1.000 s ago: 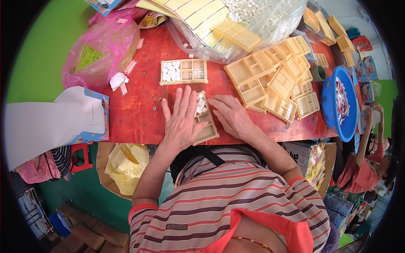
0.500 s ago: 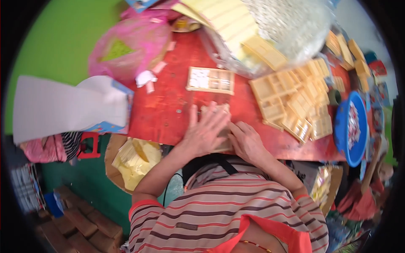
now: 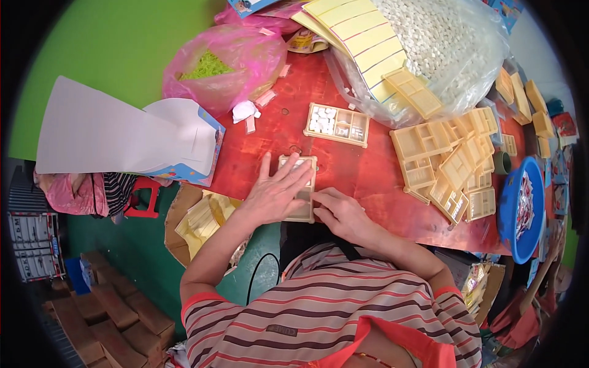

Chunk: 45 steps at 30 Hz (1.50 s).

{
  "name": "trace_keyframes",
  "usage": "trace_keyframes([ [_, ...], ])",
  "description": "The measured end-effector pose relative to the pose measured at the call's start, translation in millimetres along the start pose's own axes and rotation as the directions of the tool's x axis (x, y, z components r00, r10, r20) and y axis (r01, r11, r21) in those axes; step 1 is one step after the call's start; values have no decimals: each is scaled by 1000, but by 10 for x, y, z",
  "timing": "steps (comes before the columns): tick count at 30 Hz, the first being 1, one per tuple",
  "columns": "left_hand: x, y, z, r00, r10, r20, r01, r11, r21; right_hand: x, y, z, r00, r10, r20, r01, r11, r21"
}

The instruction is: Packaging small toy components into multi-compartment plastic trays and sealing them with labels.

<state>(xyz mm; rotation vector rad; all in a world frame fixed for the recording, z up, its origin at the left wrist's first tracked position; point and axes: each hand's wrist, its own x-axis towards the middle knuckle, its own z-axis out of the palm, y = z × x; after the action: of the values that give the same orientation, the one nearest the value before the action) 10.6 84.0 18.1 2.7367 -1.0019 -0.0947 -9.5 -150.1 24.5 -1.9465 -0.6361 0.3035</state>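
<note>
A cream plastic compartment tray point(image 3: 301, 212) lies lengthwise on the red tabletop in front of me, close to the near edge. My left hand point(image 3: 277, 191) rests flat across it with spread fingers, covering much of its middle. At its right side my right hand point(image 3: 345, 213) is closed, curled fingers and thumb pressed to the tray's edge. Just beyond, a second compartment tray point(image 3: 337, 124) lies crosswise. White pieces point(image 3: 322, 119) fill its left section, and its right sections look clear or glossy.
Several cream trays point(image 3: 423, 144) are heaped on the right, beside a blue basin point(image 3: 516, 208) of small wrapped items. Behind stands a clear bag of white pieces point(image 3: 429, 49). A pink bag point(image 3: 227, 64) with green shreds and a white-and-blue carton point(image 3: 190, 135) sit left.
The view has shifted, so the table's things appear further right and lower. My left hand stays spread over the tray, and my right hand stays at its right edge.
</note>
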Motion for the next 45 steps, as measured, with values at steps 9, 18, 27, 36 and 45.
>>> trace_keyframes([
  [9,-119,-283,-142,1000,-5,-9,7,989,151,358,-61,132,990,-11,137,9,1000,14],
  [18,-167,-119,-45,984,-172,-40,170,985,-28,848,-88,-136,969,-239,-63,225,958,-179],
  [27,-163,-316,-88,990,-137,-44,138,990,22,2045,25,22,890,-429,155,433,688,-583],
  [36,-337,-284,-125,956,-169,-240,142,981,-129,2592,-315,-54,792,-605,82,542,636,-549],
  [45,-78,-188,-222,878,-249,-410,164,959,-231,3844,-519,70,955,-195,222,295,644,-706],
])
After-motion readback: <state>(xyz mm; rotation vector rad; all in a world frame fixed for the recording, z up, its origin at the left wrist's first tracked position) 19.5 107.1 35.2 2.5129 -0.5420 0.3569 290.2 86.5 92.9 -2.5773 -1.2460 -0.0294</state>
